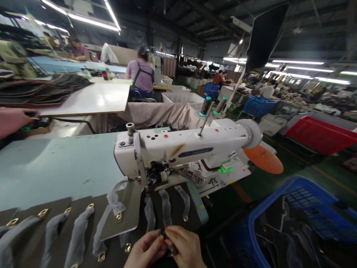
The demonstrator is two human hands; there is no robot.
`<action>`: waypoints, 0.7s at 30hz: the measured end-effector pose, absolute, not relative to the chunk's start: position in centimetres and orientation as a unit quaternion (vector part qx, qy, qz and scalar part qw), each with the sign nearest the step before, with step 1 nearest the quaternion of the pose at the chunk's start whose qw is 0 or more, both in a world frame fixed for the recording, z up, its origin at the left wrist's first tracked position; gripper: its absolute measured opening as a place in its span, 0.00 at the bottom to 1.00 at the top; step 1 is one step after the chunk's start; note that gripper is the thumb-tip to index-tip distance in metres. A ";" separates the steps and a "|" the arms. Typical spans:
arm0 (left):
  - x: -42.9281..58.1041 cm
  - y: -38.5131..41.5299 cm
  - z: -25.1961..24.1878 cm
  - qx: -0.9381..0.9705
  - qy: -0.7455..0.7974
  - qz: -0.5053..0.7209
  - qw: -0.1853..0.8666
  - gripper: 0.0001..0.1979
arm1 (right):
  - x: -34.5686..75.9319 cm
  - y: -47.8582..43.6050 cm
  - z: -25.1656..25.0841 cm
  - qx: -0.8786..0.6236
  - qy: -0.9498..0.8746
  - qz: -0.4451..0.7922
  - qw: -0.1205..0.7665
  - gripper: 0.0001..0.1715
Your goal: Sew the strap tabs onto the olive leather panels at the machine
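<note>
My left hand (147,248) and my right hand (184,245) meet at the front edge of the sewing table, fingers pinched together. Between them is the lower end of a strap (166,206) wrapped in cloudy plastic; a small dark piece shows at the fingertips, its detail hidden. The strap lies on a dark flat panel (178,219) under the white sewing machine (178,149). Beside it, another wrapped strap (182,201) ends in a gold buckle (186,218). To the left, several similar panels overlap in a row, with wrapped straps (76,238) and gold buckles (43,213).
Right of the table stands a blue plastic basket (259,223) holding dark panels. An orange disc (263,159) sits by the machine's handwheel. Two thread cones (205,107) stand behind it. A person (141,74) sits beyond, near a white table (95,97). A red bin (318,136) stands at right.
</note>
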State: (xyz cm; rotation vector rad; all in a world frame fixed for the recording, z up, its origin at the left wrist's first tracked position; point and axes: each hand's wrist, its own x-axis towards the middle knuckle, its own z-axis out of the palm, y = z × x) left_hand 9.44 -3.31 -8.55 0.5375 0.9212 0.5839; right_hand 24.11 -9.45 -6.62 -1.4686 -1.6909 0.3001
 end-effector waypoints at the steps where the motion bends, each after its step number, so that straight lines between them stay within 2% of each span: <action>1: 9.6 -3.6 -8.9 0.261 0.437 0.258 0.821 0.24 | 24.1 -9.9 -6.9 -0.592 -0.646 0.148 0.459 0.16; 5: 10.1 -4.2 -9.7 0.279 0.432 0.218 0.829 0.25 | 24.3 -11.1 -8.3 -0.658 -0.480 0.266 0.515 0.21; 8: 10.1 -4.4 -9.8 0.273 0.448 0.215 0.823 0.25 | 25.1 -10.9 -9.7 -0.728 -0.380 0.296 0.488 0.23; 12: 9.8 -4.8 -9.0 0.275 0.471 0.208 0.812 0.25 | 26.4 -9.1 -11.2 -0.769 -0.367 0.287 0.437 0.23; 16: 9.6 -5.1 -7.5 0.269 0.469 0.199 0.817 0.23 | 26.1 -7.2 -11.7 -0.785 -0.385 0.273 0.401 0.17; 21: 9.4 -5.0 -6.8 0.259 0.479 0.205 0.813 0.24 | 26.4 -8.2 -10.4 -0.818 -0.401 0.187 0.368 0.07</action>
